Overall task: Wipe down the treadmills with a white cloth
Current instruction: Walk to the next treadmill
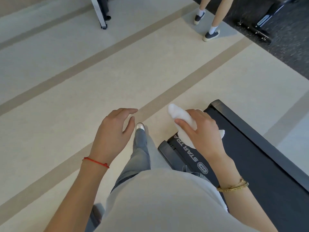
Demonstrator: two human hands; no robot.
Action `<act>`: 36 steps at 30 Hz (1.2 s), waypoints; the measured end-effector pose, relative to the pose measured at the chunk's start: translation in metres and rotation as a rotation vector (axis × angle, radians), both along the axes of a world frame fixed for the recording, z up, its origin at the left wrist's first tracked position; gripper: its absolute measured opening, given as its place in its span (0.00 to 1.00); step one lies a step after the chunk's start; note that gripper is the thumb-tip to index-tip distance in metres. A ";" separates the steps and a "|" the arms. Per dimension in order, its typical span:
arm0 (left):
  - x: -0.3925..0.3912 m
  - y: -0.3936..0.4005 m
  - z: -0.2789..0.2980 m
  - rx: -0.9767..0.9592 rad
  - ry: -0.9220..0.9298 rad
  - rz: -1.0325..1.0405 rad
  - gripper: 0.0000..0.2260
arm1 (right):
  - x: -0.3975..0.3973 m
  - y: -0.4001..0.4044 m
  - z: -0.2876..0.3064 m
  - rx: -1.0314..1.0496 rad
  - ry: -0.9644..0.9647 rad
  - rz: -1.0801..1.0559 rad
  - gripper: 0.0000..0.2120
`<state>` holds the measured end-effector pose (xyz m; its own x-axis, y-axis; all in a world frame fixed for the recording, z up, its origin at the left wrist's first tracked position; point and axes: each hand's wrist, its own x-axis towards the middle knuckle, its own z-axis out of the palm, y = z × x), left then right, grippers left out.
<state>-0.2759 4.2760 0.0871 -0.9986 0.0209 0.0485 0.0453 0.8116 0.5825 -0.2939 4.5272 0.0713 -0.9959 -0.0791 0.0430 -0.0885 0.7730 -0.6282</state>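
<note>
Right hand grips white cloth, bunched, fingers curled round it, held above rear end of treadmill; belt lies below and to the right of the grip, long axis running away to lower right; left hand empty, fingers loosely spread over floor; right hand nearer, so wiping likely falls to it

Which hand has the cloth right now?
The right hand, the one with the gold bracelet, grips the white cloth above the treadmill. The left hand, red string at its wrist, holds nothing.
</note>
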 end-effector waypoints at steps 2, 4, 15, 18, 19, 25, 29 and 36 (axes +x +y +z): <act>-0.050 -0.006 -0.002 -0.003 0.001 -0.062 0.12 | -0.036 -0.005 -0.003 -0.020 -0.007 -0.058 0.23; -0.104 -0.012 -0.003 -0.004 0.002 -0.115 0.12 | -0.074 -0.012 -0.003 -0.018 -0.011 -0.109 0.26; -0.371 0.004 0.015 -0.027 0.041 -0.494 0.12 | -0.254 -0.020 0.012 -0.026 -0.003 -0.459 0.22; -0.420 0.026 0.012 -0.015 0.035 -0.607 0.12 | -0.281 -0.007 0.008 -0.033 -0.027 -0.565 0.20; -0.435 0.034 0.010 -0.015 0.029 -0.643 0.12 | -0.290 -0.002 0.007 -0.035 -0.035 -0.600 0.19; -0.523 0.099 0.004 -0.007 -0.004 -0.800 0.11 | -0.344 0.036 -0.002 -0.057 -0.055 -0.783 0.18; -0.581 0.160 0.000 0.000 -0.008 -0.884 0.11 | -0.384 0.078 -0.007 -0.080 -0.059 -0.885 0.18; -0.677 0.300 0.008 0.051 0.021 -1.001 0.11 | -0.457 0.191 0.000 -0.042 -0.066 -1.017 0.17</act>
